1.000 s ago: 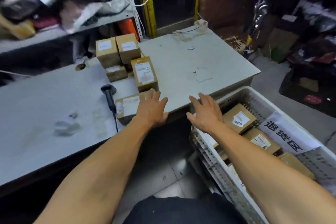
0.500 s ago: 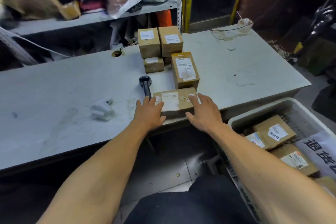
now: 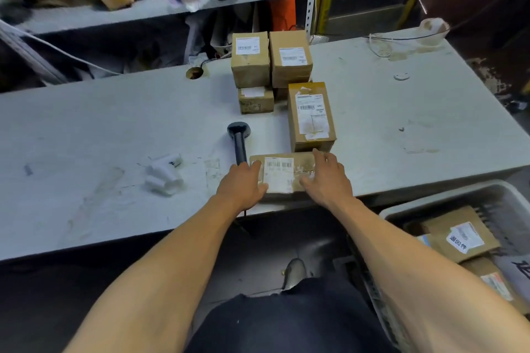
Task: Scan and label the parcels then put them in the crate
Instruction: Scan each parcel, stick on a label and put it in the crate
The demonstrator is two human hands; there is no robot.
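Vs 0.5 s ago: view is tighter on the white table [image 3: 387, 123], and both hands now sit further onto the flat parcel [image 3: 282, 173] at the near table edge; nothing else on the table has shifted. White crate [image 3: 447, 198] at lower right is cut off by the frame edge, with labelled parcels inside only partly visible, their print unreadable. Shelf clutter up top is blurred. Stack of four boxes [image 3: 272, 66] stands at the back of the table, taller box [image 3: 311, 114] just behind the flat parcel. Flat parcel lies label up, long axis running left-right along the table edge, barcode at the far side of its label. Left hand [image 3: 243, 183] covers its left end, right hand [image 3: 327, 178] its right end, fingers spread flat on top; can't tell if either actually grips. Barcode scanner [image 3: 239, 137] lies just left of the parcel, head pointing away, handle end hidden behind the left hand. Crumpled white paper [image 3: 165, 173] well left.
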